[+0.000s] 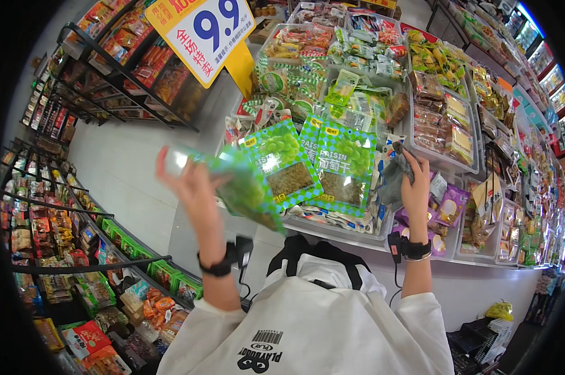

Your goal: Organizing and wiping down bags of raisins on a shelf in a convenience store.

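Observation:
My left hand [195,187] grips the top edge of a green checked raisin bag [247,190], blurred by motion, off the left side of the display. My right hand [416,180] holds a crumpled grey cloth [395,180] above the bin's right side. Between the hands, upright-facing raisin pouches lie on top of other packets: a tilted raisin pouch [287,164] on the left and a raisin pouch [345,168] on the right, with a third partly hidden behind them. White packets [331,222] show beneath, in a clear plastic bin [306,226].
Clear bins of packaged snacks [357,51] fill the display ahead. Purple packets [451,204] and a bin of brown packaged cakes [432,117] are to the right. A price sign [202,37] rises at upper left. Black wire racks [127,70] flank the pale floor [118,150].

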The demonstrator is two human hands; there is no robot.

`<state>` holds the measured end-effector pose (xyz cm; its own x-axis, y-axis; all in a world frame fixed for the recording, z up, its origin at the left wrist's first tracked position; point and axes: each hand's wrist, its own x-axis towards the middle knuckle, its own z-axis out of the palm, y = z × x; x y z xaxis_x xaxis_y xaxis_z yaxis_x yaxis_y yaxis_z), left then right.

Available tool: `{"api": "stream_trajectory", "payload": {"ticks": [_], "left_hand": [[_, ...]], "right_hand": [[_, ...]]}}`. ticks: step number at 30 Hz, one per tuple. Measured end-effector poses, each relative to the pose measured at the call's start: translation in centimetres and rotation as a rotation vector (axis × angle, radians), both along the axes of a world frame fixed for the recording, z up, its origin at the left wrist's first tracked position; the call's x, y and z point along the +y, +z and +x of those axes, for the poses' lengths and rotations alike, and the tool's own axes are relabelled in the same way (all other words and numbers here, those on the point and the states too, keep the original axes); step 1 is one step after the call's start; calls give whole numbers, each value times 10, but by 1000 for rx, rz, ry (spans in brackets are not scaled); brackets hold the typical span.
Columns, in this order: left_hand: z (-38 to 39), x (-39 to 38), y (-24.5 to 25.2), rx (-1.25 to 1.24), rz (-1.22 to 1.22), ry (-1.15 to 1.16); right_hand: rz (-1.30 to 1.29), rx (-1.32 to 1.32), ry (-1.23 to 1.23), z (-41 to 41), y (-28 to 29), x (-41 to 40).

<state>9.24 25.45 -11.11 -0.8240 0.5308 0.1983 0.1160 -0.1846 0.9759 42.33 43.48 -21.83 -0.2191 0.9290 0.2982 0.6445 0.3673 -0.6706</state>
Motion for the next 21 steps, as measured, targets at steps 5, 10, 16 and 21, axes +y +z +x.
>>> {"api": "stream_trajectory", "payload": {"ticks": [5, 10, 16, 21], "left_hand": [[-48, 63, -138, 175, -491, -363], [-20, 47, -189, 774, -934, -577], [-16, 55, -183, 913, -796, -386], [22, 114, -176, 796, -597, -394]], "right_hand": [[1, 17, 33, -4, -5, -7], [-83, 84, -14, 11, -28, -11], [-112, 215, -48, 26, -50, -23], [-137, 316, -73, 37, -53, -40]]}}
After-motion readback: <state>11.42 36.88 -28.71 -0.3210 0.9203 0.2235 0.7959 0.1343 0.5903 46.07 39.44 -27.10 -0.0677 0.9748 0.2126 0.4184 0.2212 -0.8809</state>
